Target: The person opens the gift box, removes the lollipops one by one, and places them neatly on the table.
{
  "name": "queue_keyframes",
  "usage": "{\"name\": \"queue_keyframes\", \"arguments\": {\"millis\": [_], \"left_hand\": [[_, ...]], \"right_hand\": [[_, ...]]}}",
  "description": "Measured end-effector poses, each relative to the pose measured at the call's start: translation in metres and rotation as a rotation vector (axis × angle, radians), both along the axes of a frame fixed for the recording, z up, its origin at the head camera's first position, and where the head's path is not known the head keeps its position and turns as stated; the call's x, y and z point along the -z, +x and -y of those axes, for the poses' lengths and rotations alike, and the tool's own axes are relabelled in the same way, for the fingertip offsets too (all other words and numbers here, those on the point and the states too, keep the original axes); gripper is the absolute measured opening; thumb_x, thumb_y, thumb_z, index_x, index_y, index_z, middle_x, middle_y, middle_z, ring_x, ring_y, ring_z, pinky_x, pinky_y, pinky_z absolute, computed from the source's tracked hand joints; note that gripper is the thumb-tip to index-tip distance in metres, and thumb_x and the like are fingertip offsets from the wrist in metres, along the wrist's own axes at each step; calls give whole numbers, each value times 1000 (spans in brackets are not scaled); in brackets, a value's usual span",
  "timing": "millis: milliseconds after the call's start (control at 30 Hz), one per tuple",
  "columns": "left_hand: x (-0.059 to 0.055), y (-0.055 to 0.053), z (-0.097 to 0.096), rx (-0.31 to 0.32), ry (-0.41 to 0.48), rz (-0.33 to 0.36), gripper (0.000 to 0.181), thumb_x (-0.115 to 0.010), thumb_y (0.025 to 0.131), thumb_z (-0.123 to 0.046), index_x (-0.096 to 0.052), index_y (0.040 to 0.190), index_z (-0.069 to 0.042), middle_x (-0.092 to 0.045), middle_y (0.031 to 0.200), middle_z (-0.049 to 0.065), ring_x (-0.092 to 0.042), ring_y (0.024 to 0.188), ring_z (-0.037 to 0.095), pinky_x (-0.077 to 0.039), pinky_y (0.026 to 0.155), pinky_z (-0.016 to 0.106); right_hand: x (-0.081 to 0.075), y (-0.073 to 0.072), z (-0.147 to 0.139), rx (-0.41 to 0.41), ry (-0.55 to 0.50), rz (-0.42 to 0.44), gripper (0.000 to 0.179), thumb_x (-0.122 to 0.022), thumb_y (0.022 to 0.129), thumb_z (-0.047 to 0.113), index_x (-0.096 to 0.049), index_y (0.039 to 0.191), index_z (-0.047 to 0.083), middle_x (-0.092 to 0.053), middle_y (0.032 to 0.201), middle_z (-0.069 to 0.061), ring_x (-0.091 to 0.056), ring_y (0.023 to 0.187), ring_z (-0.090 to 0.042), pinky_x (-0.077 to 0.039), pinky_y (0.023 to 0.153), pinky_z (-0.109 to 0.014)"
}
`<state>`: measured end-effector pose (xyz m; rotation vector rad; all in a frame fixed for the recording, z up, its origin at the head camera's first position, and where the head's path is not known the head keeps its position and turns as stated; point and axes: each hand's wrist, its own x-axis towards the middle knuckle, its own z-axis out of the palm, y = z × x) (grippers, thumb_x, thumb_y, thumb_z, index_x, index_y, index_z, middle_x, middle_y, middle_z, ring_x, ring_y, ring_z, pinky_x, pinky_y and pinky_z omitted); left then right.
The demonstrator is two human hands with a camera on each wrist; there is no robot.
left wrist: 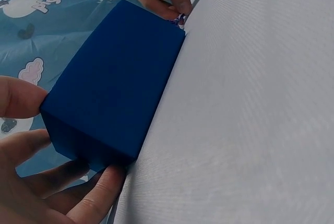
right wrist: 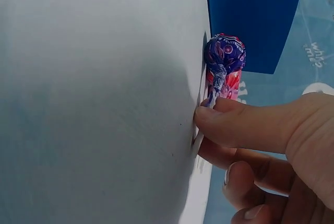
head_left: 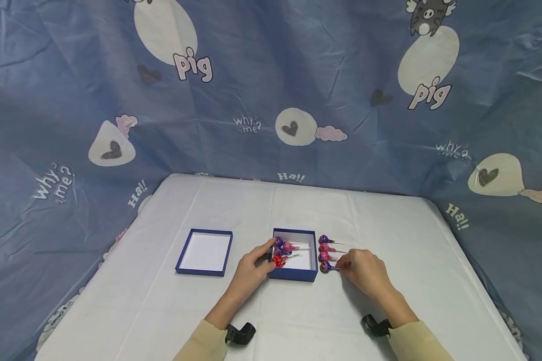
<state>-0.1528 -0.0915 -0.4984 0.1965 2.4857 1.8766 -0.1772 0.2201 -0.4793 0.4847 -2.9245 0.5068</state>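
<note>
A blue box (head_left: 293, 274) with a white inside stands uncovered on the table, several wrapped lollipops (head_left: 283, 248) lying in its left part. My left hand (head_left: 249, 271) holds the box at its left end, thumb by the near corner and fingers along that wall (left wrist: 86, 143). Just right of the box, several lollipops lie in a column, heads to the left; a pink one (head_left: 325, 256) is among them. With thumb and fingertips my right hand (head_left: 365, 271) pinches the stick of the nearest, a purple lollipop (right wrist: 225, 54), which lies beside the box's near right corner.
The blue-rimmed lid (head_left: 205, 252) lies on the left, its white inside facing up. A white cloth (head_left: 117, 311) covers the table. Behind and around it hangs a blue printed curtain (head_left: 235, 75). Black bands with camera mounts (head_left: 240, 334) sit on both wrists.
</note>
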Motion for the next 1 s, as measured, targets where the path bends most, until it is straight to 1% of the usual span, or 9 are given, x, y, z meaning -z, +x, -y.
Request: {"name": "queue_keyframes", "arguments": {"millis": [67, 200, 233, 300, 467, 600, 800, 1000], "left_hand": [[-5, 3, -2, -2, 9, 2, 61, -65, 90, -9, -52, 149, -19, -51, 149, 9, -51, 133, 32, -31, 115, 55], [-5, 3, -2, -2, 27, -4, 60, -65, 90, -5, -52, 148, -16, -51, 149, 13, -50, 133, 36, -29, 115, 57], [-5, 3, -2, -2, 27, -4, 60, -65, 90, -5, -52, 148, -15, -50, 149, 13, -50, 133, 36, -29, 115, 57], [0, 0, -1, 4, 30, -13, 60, -66, 90, -7, -53, 148, -18, -51, 149, 11, -51, 132, 33, -30, 115, 56], [1, 0, 1, 10, 21, -23, 61, -67, 90, -10, -53, 149, -20, -52, 148, 8, -51, 133, 31, -31, 115, 55], [2, -1, 2, -1, 6, -19, 62, -66, 90, -12, -52, 149, -20, -52, 148, 6, -51, 133, 29, -32, 115, 53], [2, -2, 2, 2, 9, -9, 62, -66, 89, -12, -52, 149, -21, -52, 148, 5, -51, 132, 29, -32, 115, 53], [2, -2, 1, 6, 13, -10, 61, -66, 90, -10, -52, 149, -21, -52, 149, 6, -51, 133, 30, -32, 115, 53]], "right_hand": [[0, 1, 0, 0, 6, -3, 18, -84, 76, 6, -79, 78, 23, -67, 77, 10, -63, 72, -12, -51, 56, -37], [0, 2, 0, 2, 9, -9, 17, -84, 76, 6, -79, 79, 22, -68, 77, 9, -62, 71, -12, -51, 56, -37], [0, 2, 0, 1, 8, -11, 17, -84, 76, 6, -79, 79, 22, -68, 77, 9, -62, 71, -12, -51, 56, -37], [1, 2, 0, -1, 7, -15, 17, -85, 75, 7, -79, 79, 22, -68, 76, 9, -62, 70, -11, -51, 55, -36], [-1, 2, 1, -6, 18, -18, 18, -84, 74, 5, -79, 80, 22, -67, 76, 9, -59, 69, -10, -49, 54, -34], [-14, 1, 5, -3, 30, -35, 20, -82, 73, 2, -79, 83, 19, -67, 75, 8, -58, 66, -11, -46, 51, -33], [-36, 0, 14, 0, 7, -58, 18, -84, 74, 6, -80, 87, 17, -68, 77, 6, -59, 66, -13, -46, 50, -33], [-46, -6, 20, -13, -28, -86, 17, -85, 75, 10, -80, 88, 19, -68, 77, 10, -61, 68, -13, -45, 51, -33]]}}
